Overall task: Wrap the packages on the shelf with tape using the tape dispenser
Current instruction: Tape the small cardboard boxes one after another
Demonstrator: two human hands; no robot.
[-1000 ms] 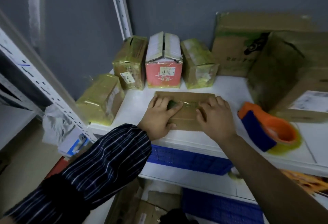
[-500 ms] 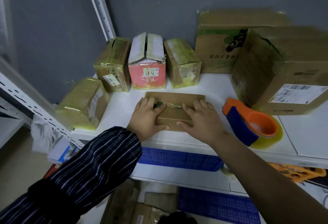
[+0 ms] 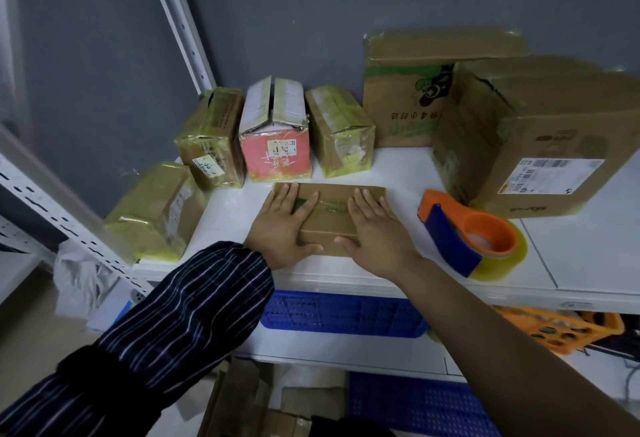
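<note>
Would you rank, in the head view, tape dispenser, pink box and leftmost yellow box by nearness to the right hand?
1. Tape dispenser, beside the right hand, rightward.
2. Pink box, behind-left.
3. Leftmost yellow box, far left.

I find bare shelf (image 3: 401, 173) between the flat package (image 3: 332, 232) and the tape dispenser (image 3: 471, 232); a hand could pass there. Three small boxes (image 3: 275, 152) stand in a row just behind the flat package, closing its far side. Two large cartons (image 3: 540, 146) block the right rear, close behind the tape dispenser. A wrapped box (image 3: 156, 208) sits at the left edge, an open strip between it and the flat package.
</note>
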